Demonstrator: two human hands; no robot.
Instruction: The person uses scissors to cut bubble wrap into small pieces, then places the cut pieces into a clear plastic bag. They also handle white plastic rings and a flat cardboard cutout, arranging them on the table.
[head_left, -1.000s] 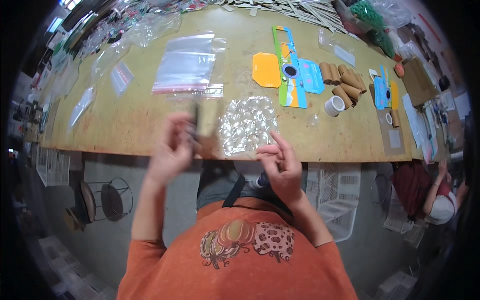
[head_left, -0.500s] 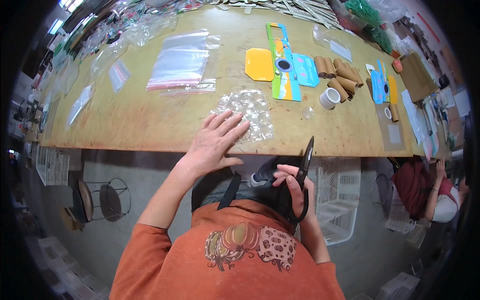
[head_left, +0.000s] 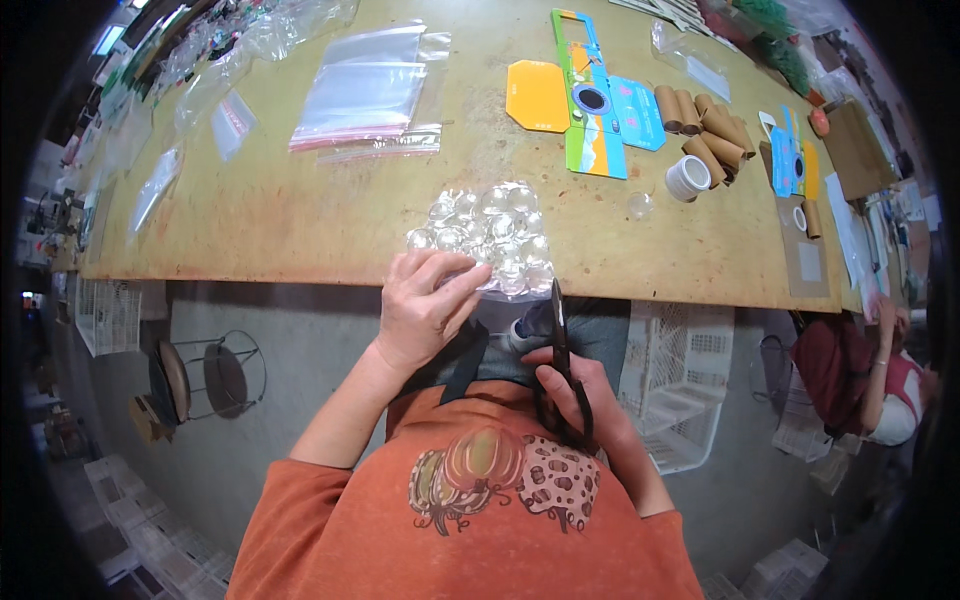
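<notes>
A clear plastic sheet of round, dome-like bubbles (head_left: 497,228) lies at the table's near edge, its front edge lifted slightly past the rim. My left hand (head_left: 418,318) pinches its near left corner between thumb and fingers. In my right hand (head_left: 590,385) is a pair of black scissors (head_left: 560,335), the blades pointing away from me. Their tips are close to the sheet's near right corner; whether they touch it I cannot tell. The blades look nearly closed. A single clear disc (head_left: 640,206) rests on the table to the right of the sheet.
Beyond the sheet lie clear zip bags (head_left: 365,85) and a colourful die-cut card (head_left: 592,100). Brown cardboard tubes (head_left: 722,150) and a stack of white rings (head_left: 688,178) are at the right. White plastic crates (head_left: 680,380) stand below the table; another person (head_left: 850,375) sits far right.
My left hand has gone from lying flat on the sheet to pinching its corner, and the sheet has come toward me. The scissors have swung left toward the sheet.
</notes>
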